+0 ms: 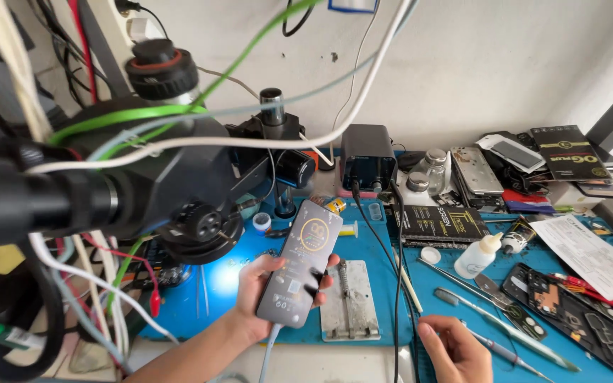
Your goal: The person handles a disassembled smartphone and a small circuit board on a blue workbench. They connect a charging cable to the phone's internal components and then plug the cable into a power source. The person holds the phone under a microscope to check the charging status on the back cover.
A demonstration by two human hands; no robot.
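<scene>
We hold a smartphone point(301, 264) in our left hand point(260, 294), fingers wrapped around its edges, its lit screen facing up, above the blue work mat point(377, 234). A pale cable point(267, 353) runs from the phone's lower end toward us. Just right of the phone lies a metal holding plate point(350, 301) on the mat. Our right hand point(455, 349) rests at the near edge of the mat, fingers loosely curled; we cannot tell whether it grips anything. Slim metal tools point(494, 318) lie just beyond it, a small white bottle point(478, 256) farther back. A black microscope point(143, 177) looms at the left.
</scene>
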